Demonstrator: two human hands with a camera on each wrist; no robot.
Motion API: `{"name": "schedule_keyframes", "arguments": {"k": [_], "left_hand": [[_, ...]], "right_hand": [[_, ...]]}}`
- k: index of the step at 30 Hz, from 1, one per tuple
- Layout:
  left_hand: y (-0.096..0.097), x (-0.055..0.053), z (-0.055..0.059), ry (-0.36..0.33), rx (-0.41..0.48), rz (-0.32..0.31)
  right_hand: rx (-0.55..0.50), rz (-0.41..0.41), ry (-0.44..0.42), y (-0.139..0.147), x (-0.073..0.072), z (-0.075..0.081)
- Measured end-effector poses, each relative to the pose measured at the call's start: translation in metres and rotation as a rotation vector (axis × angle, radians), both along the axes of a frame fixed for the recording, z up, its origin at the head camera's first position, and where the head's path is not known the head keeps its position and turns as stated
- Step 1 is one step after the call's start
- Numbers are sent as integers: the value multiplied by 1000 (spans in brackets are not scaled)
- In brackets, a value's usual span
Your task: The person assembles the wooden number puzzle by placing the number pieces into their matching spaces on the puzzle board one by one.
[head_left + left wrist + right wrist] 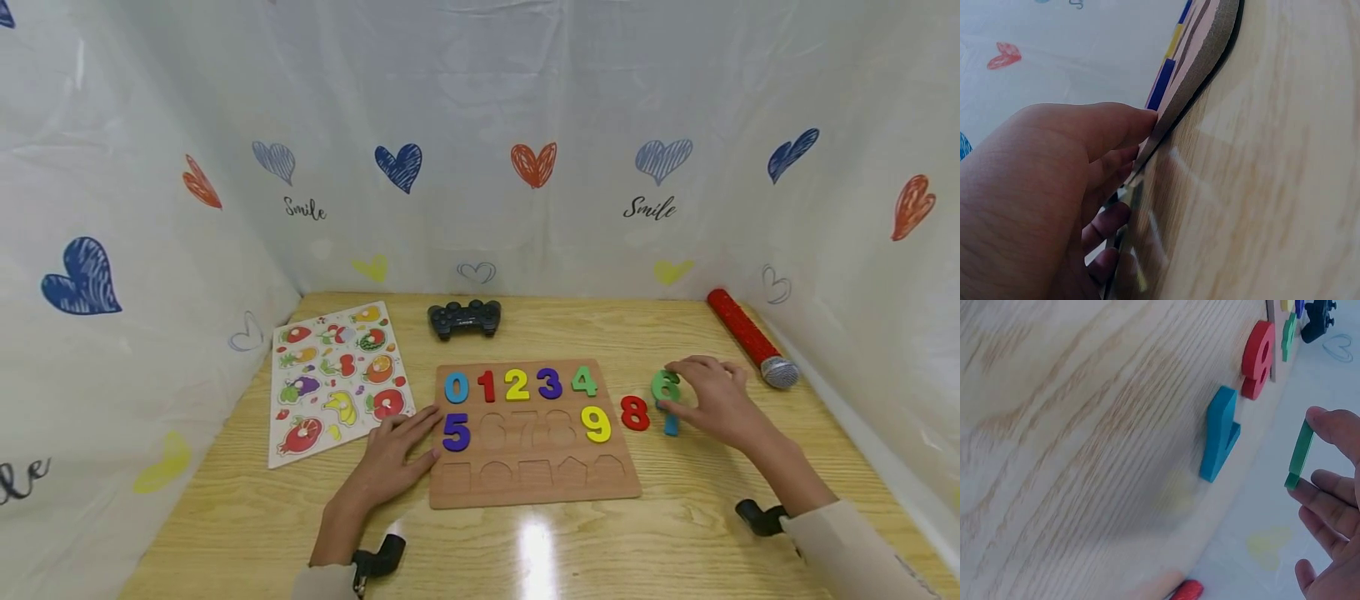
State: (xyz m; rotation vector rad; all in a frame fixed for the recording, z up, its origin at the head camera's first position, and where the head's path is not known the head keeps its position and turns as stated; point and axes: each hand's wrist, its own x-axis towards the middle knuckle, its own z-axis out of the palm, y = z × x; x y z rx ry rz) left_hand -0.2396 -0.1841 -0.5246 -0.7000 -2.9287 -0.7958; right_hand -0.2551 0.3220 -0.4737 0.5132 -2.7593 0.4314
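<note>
A wooden number board [525,492] lies on the table with the digits 0 to 5 and a yellow 9 [597,424] in it. My left hand [397,454] rests at the board's left edge, fingers extended against it. Between thumb and fingertips, my right hand [716,400] pinches a green number 6 [660,386], raised above the table in the right wrist view. Below it lies a blue number 7 [1217,434], partly covered in the head view. A red number 8 [635,413] lies between the board and the blue 7. The recesses for 6, 7 and 8 are bare.
A fruit picture board [341,379] lies left of the number board. Behind stands a black game controller [465,318]. A red microphone [750,335] with a silver head lies at the right rear. White curtains [480,225] with printed hearts enclose the table.
</note>
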Motion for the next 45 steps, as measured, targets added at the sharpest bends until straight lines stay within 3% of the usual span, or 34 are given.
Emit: {"name": "schedule_keyframes", "arguments": {"k": [19, 28, 45], "left_hand": [[0, 0, 0, 7, -14, -11], [-1, 0, 1, 1, -13, -9], [-1, 0, 1, -14, -22, -9]], "right_hand": [[-20, 92, -65, -44, 8, 9], [24, 144, -22, -67, 12, 9], [-1, 241, 15, -97, 13, 4]]}}
